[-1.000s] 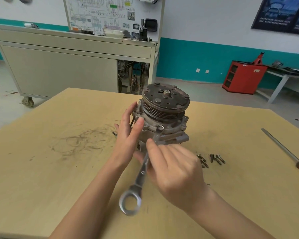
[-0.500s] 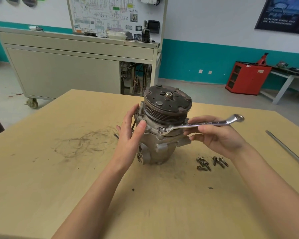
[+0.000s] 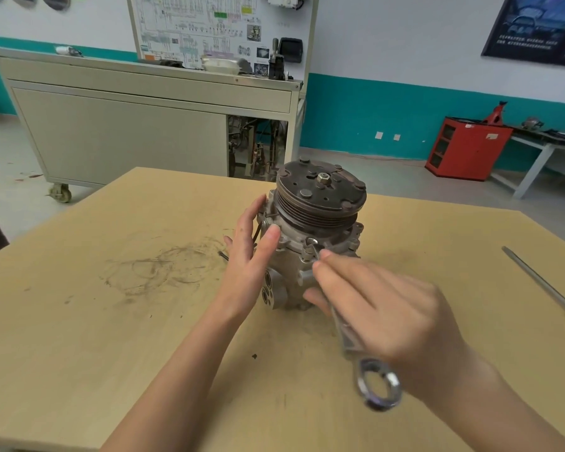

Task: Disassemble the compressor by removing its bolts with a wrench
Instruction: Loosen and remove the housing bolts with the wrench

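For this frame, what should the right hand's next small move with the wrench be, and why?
Probably reseat the wrench for a fresh stroke: its far end sits on the flange bolt, its handle points back at the person under the right hand, and the left hand braces the compressor with flat fingers.

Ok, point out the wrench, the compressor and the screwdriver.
wrench (image 3: 348, 340), head view, on its bare shaft.
compressor (image 3: 336, 194), head view, on its pulley face.
screwdriver (image 3: 535, 278), head view, on its metal shaft.

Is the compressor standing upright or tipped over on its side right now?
Upright. The compressor stands on the table with its clutch plate facing up; the left hand rests against its side.
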Demonstrator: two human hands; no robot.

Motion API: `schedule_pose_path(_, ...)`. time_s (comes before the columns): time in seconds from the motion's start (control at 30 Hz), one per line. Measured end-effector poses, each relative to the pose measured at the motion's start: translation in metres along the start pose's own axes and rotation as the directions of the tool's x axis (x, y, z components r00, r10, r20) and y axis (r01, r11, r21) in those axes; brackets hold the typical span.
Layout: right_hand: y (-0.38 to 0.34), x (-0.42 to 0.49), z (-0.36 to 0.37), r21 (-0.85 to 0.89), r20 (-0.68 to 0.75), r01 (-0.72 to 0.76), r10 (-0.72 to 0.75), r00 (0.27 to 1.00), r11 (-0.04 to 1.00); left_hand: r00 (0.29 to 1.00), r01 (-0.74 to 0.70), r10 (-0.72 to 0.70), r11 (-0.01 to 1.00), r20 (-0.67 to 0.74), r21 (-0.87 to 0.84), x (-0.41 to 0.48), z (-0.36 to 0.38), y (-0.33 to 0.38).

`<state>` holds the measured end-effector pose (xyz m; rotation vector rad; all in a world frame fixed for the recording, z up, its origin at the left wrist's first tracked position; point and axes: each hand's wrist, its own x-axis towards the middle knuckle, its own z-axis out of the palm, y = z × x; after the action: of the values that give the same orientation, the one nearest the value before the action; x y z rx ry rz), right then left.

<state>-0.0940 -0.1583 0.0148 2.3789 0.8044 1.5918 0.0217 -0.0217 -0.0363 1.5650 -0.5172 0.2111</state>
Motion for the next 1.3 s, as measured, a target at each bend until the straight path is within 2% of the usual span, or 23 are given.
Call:
schedule_pose_path(0.23, -0.018, 0.002, 0.008, -0.036, 0.076, -0.069, 0.071, 0.995, 0.997, 1.0, 0.001, -0.001, 1.0, 0.006, -0.015, 0.0, -0.001, -0.001)
schedule_pose_path(0.37, -0.024, -0.001, 0.014, -0.04, 0.092, -0.022, 0.026, 0.995, 0.999, 1.0, -0.005, 0.005, 1.0, 0.002, -0.013, 0.0, -0.001, -0.002)
schedule_pose_path(0.47, -0.014, -0.011, 0.018, 0.096, 0.031, -0.027, 0.024, 0.999, 0.995, 1.0, -0.003, 0.003, 1.0, 0.002, -0.021, 0.001, 0.0, 0.0)
schedule_pose_path(0.53, 0.003, -0.023, 0.017, 0.299, 0.02, -0.138, 0.139, 0.99, 0.944, 1.0, 0.0, 0.0, 1.0, 0.007, -0.025, 0.0, -0.001, -0.001)
schedule_pose_path(0.57, 0.013, -0.029, 0.016, 0.447, 0.064, -0.236, 0.232, 0.971, 0.863, 1.0, 0.006, -0.006, 1.0, 0.012, -0.028, 0.0, -0.001, -0.001)
schedule_pose_path(0.6, 0.024, -0.035, 0.015, 0.604, 0.156, -0.349, 0.323, 0.933, 0.717, 1.0, 0.015, -0.014, 1.0, 0.018, -0.028, 0.0, -0.001, -0.002)
schedule_pose_path(0.67, 0.049, -0.04, 0.017, 0.797, 0.399, -0.526, 0.397, 0.827, 0.296, 0.999, 0.027, -0.027, 0.999, 0.023, -0.024, 0.0, -0.001, -0.002)
schedule_pose_path(0.7, 0.061, -0.039, 0.021, 0.807, 0.501, -0.58, 0.389, 0.773, 0.111, 0.999, 0.033, -0.032, 0.999, 0.023, -0.025, 0.0, -0.001, -0.002)
schedule_pose_path(0.77, 0.082, -0.034, 0.034, 0.755, 0.649, -0.636, 0.324, 0.689, -0.16, 0.999, 0.038, -0.037, 0.999, 0.025, -0.026, 0.0, -0.002, -0.002)
schedule_pose_path(0.8, 0.091, -0.031, 0.04, 0.714, 0.7, -0.654, 0.277, 0.658, -0.251, 0.999, 0.038, -0.037, 0.999, 0.027, -0.027, 0.0, -0.002, -0.002)
schedule_pose_path(0.87, 0.103, -0.025, 0.052, 0.645, 0.759, -0.675, 0.204, 0.618, -0.357, 0.999, 0.035, -0.034, 0.999, 0.031, -0.034, 0.0, -0.002, -0.003)
schedule_pose_path(0.97, 0.112, -0.019, 0.059, 0.606, 0.785, -0.679, 0.172, 0.595, -0.414, 0.999, 0.026, -0.025, 0.999, 0.034, -0.041, 0.0, -0.003, -0.002)
schedule_pose_path(1.03, 0.11, -0.017, 0.058, 0.626, 0.772, -0.665, 0.202, 0.603, -0.408, 0.999, 0.022, -0.02, 0.999, 0.036, -0.044, 0.001, -0.003, -0.003)
schedule_pose_path(1.07, 0.106, -0.016, 0.054, 0.657, 0.751, -0.657, 0.245, 0.613, -0.37, 0.999, 0.021, -0.02, 0.999, 0.035, -0.046, 0.001, -0.003, -0.003)
schedule_pose_path(1.1, 0.102, -0.014, 0.048, 0.702, 0.712, -0.652, 0.313, 0.629, -0.287, 0.999, 0.021, -0.019, 0.999, 0.034, -0.048, 0.001, -0.003, -0.003)
schedule_pose_path(1.2, 0.079, -0.009, 0.02, 0.79, 0.476, -0.597, 0.474, 0.741, 0.141, 0.999, 0.024, -0.022, 0.998, 0.036, -0.05, 0.001, -0.003, -0.004)
schedule_pose_path(1.27, 0.059, -0.007, 0.003, 0.707, 0.272, -0.484, 0.435, 0.859, 0.515, 0.999, 0.022, -0.021, 0.999, 0.038, -0.047, 0.002, -0.003, -0.004)
schedule_pose_path(1.3, 0.048, -0.005, -0.002, 0.583, 0.164, -0.389, 0.365, 0.916, 0.713, 0.999, 0.018, -0.017, 0.999, 0.037, -0.047, 0.002, -0.003, -0.004)
